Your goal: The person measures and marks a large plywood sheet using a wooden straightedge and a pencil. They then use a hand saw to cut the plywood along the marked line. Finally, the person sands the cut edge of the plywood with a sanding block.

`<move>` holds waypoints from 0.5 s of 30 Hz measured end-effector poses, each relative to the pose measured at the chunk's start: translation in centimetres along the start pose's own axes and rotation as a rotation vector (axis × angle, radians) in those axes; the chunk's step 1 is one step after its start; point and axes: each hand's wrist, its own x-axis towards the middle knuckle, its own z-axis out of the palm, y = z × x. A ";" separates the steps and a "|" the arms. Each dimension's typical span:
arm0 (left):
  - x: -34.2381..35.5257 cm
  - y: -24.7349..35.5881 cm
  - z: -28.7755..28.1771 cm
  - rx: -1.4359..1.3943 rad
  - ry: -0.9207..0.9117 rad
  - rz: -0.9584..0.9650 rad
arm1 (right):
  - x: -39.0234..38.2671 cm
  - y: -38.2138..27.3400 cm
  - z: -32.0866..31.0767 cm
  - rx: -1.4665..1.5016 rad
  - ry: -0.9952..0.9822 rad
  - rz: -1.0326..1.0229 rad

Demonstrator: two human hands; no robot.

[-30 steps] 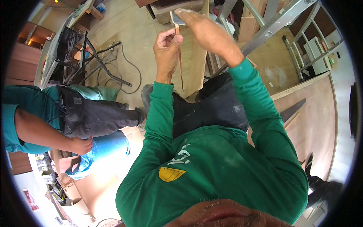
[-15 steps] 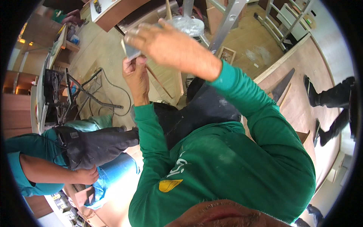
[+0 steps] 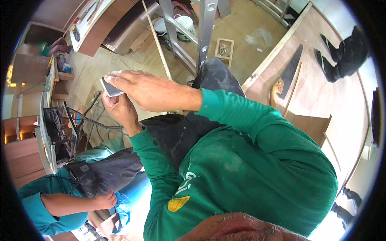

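My left hand pinches a small flat grey piece with a pale edge from below, the thumb against its lower side. It looks like sandpaper, but its exact kind is unclear. Across its top lies my right hand, fingers together and bent over the far edge; the right thumb is hidden. Both hands are above my left thigh. Behind the right hand passes a long thin wooden strip, its lower part covered.
An aluminium ladder stands ahead, with white buckets behind it. A wooden tray of small parts sits on the floor. To the right, a handsaw lies on a wooden board. Another person's arm is at left.
Both hands, with the grey piece, now appear farther left and lower in the view. My right hand, blurred above the piece before, now rests over it. The whole view has shifted.
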 end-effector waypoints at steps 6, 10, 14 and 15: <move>-0.6 0.5 0.7 -0.066 -0.048 0.039 | 0.7 2.1 0.5 0.081 0.163 0.057; -1.0 1.0 0.8 -0.005 0.017 -0.043 | -1.0 0.4 1.2 -0.172 0.048 0.019; -1.3 1.3 0.5 -0.040 -0.040 0.031 | -1.8 0.9 -0.4 -0.266 -0.034 0.174; -1.7 1.4 0.3 -0.015 0.026 -0.003 | -2.3 1.1 -1.3 -0.213 0.019 0.179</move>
